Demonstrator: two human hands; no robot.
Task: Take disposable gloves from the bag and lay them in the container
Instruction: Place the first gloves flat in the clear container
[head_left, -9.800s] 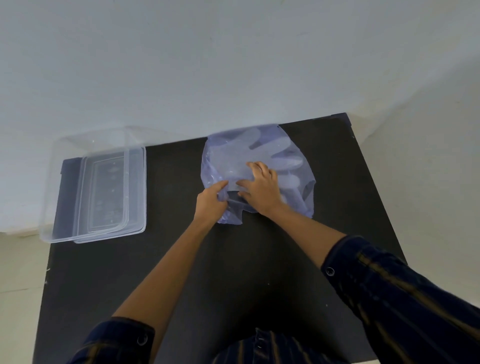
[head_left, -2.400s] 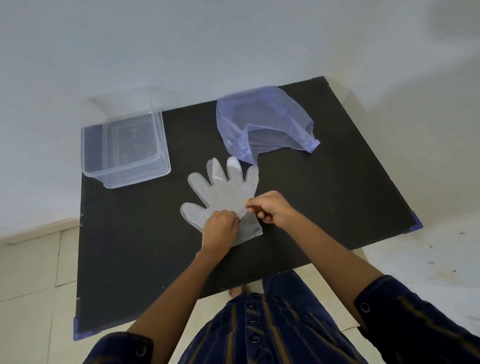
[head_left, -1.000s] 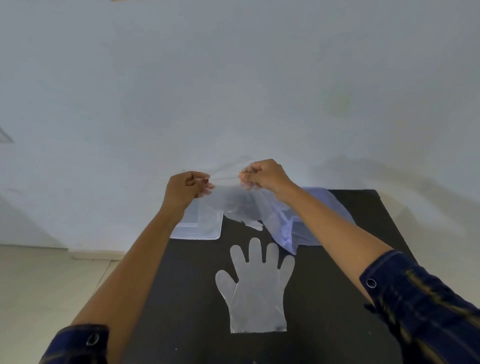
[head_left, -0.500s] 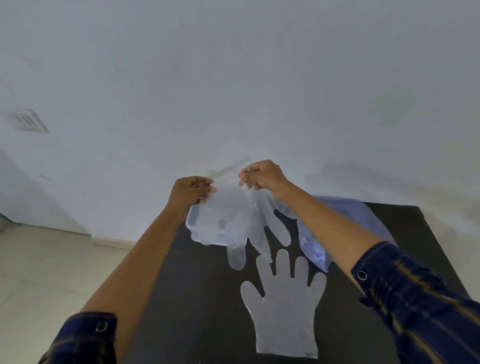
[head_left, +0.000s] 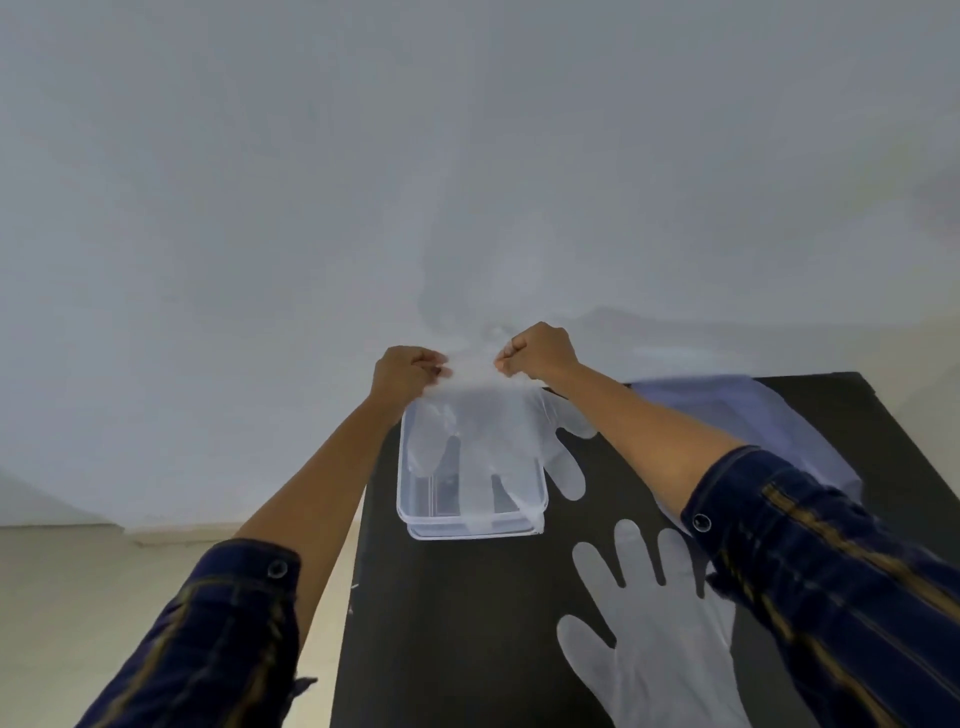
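A pale wall fills the upper frame. Below it, the black bench takes the lower middle and right. The bluish bag lies flat at right centre. The clear container sits at frame centre. 1 glove lies flat at lower right, fingers up. A 2nd glove hangs over the container, its cuff pinched between the fingers of the left hand and right hand, both closed tight on it.
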